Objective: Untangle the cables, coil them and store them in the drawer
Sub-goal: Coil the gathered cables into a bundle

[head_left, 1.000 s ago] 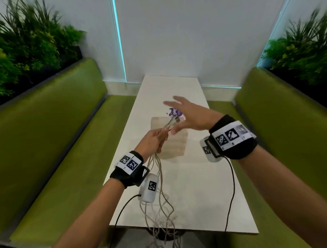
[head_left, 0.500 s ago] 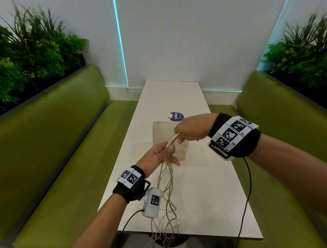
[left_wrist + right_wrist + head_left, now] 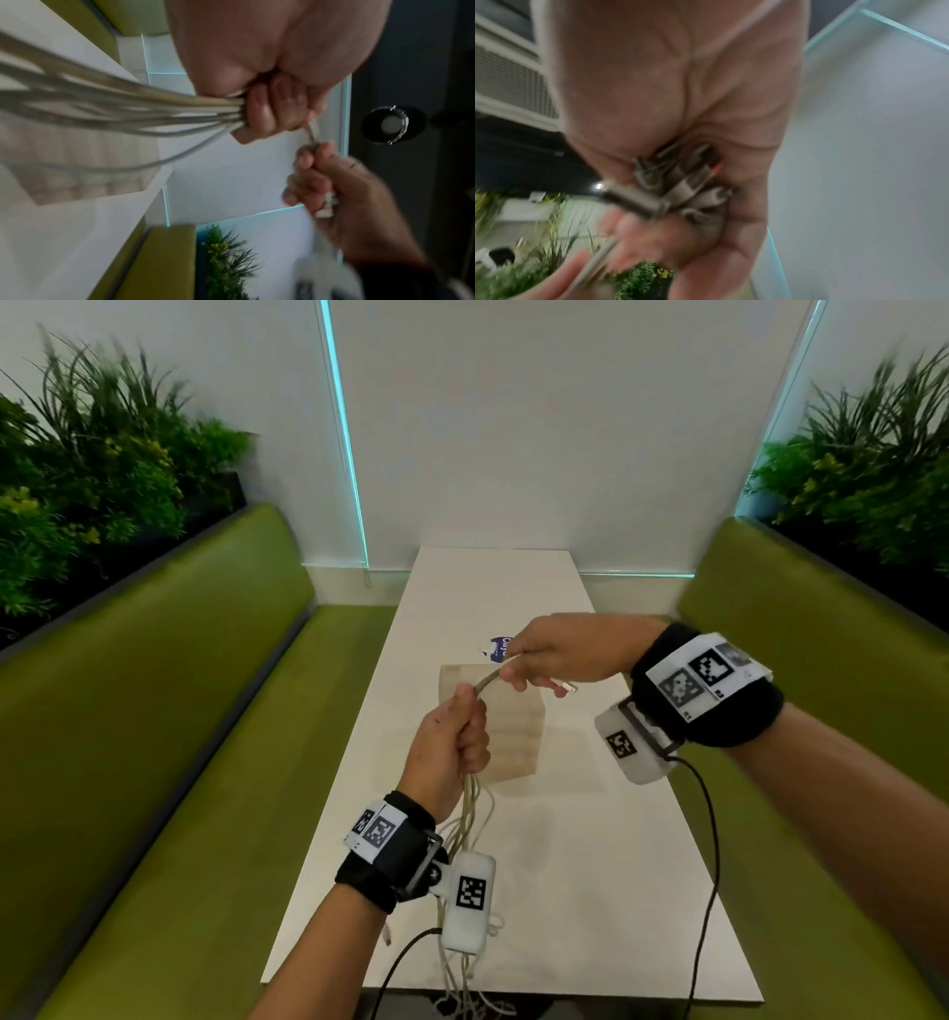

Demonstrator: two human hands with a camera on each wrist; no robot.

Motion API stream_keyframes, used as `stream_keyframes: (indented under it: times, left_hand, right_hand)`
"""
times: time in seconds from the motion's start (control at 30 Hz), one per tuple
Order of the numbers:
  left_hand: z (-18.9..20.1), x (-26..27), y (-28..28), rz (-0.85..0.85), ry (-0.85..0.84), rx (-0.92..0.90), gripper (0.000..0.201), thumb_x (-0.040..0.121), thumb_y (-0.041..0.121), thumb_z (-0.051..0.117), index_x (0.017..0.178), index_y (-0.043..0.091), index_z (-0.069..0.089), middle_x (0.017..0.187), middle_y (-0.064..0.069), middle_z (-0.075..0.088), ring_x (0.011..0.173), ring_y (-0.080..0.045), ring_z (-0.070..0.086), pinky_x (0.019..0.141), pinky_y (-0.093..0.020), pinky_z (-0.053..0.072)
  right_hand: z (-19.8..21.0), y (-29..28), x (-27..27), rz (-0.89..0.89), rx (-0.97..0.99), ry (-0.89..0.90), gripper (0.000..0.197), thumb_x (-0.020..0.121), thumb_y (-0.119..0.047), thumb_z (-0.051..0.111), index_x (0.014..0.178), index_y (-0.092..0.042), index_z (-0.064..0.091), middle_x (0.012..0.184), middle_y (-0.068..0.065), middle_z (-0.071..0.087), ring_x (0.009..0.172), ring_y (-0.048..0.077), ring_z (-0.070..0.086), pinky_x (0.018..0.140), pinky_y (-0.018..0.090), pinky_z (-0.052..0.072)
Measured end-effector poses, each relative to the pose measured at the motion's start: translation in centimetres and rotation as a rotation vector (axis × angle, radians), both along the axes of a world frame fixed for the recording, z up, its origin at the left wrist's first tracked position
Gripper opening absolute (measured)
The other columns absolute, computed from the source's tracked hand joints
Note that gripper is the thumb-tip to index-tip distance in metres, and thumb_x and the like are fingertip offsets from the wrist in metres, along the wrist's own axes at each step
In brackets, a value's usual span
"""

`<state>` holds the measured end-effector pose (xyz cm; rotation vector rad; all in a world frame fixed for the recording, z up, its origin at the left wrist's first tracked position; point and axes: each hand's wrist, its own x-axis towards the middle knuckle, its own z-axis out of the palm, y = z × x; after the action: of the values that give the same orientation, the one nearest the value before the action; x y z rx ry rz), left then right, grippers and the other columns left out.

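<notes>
A bundle of beige cables (image 3: 471, 806) hangs from my left hand (image 3: 457, 737), which grips it in a fist above the white table (image 3: 590, 891). The strands trail down past the near table edge. In the left wrist view the cables (image 3: 123, 105) fan out from the curled fingers. My right hand (image 3: 539, 660) grips the cable ends just above and to the right, with a connector (image 3: 565, 688) sticking out under it. The right wrist view shows several plug ends (image 3: 687, 186) bunched in that palm. A short taut stretch of cable (image 3: 490, 677) joins the two hands.
A pale wooden box (image 3: 493, 726) sits mid-table behind my hands, and a purple sticker (image 3: 500, 645) lies beyond it. Green benches (image 3: 154, 711) flank the table on both sides, with plants behind them. Black wrist-camera leads (image 3: 708, 865) hang over the table.
My right hand, open a second ago, has closed on the cable ends and pulled them up and right. The left hand stayed gripping the bundle and rose slightly.
</notes>
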<state>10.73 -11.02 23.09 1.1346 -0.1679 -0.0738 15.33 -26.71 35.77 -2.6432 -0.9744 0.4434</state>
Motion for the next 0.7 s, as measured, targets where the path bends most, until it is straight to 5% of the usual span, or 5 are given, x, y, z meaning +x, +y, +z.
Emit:
stream_keyframes:
  times: [0.1,0.23,0.37,0.57,0.7]
  left_hand:
    - [0.7,0.8,0.1,0.164,-0.014,-0.052,0.038,0.098,0.039,0.039,0.070,0.014,0.045,0.053,0.005,0.038,0.046,-0.009,0.034,0.045,-0.020,0.031]
    - [0.5,1.4,0.1,0.266,-0.016,-0.040,0.049,0.100,0.037,0.034,0.103,-0.006,0.057,0.095,-0.013,0.066,0.077,-0.018,0.063,0.068,-0.027,0.050]
    - [0.6,0.8,-0.1,0.267,-0.015,-0.049,0.032,0.102,0.032,0.030,0.111,0.006,0.045,0.108,-0.012,0.071,0.106,-0.022,0.067,0.065,-0.032,0.057]
    - [0.6,0.7,0.4,0.218,-0.008,-0.063,0.028,0.102,0.025,0.034,0.109,0.012,0.058,0.066,-0.002,0.055,0.059,-0.015,0.057,0.064,-0.027,0.055]
    - [0.4,0.9,0.4,0.124,0.068,-0.130,0.032,0.103,0.025,0.031,0.082,0.013,0.052,0.059,0.004,0.043,0.048,-0.010,0.038,0.066,-0.027,0.043]
  right_hand:
    - [-3.4,1.0,-1.2,-0.120,0.181,-0.003,0.030,0.100,-0.030,0.042,0.082,-0.011,0.058,0.053,-0.008,0.052,0.051,0.011,0.052,0.059,0.024,0.044]
    - [-8.2,3.8,-3.6,-0.220,0.249,-0.061,0.019,0.101,-0.027,0.039,0.104,-0.012,0.052,0.075,0.002,0.056,0.065,0.016,0.051,0.062,0.026,0.038]
    - [-9.7,5.1,-4.1,-0.277,0.273,-0.037,0.026,0.098,-0.025,0.043,0.116,-0.008,0.050,0.091,0.014,0.064,0.077,0.024,0.058,0.069,0.031,0.044]
    - [-10.0,5.0,-4.7,-0.215,0.261,0.063,0.021,0.099,-0.027,0.040,0.099,-0.009,0.051,0.083,0.009,0.056,0.058,0.015,0.049,0.061,0.030,0.044]
    - [-10.6,4.5,-4.1,-0.262,0.298,0.127,0.026,0.098,-0.029,0.046,0.111,-0.008,0.055,0.103,0.004,0.040,0.089,0.016,0.047,0.083,0.025,0.040]
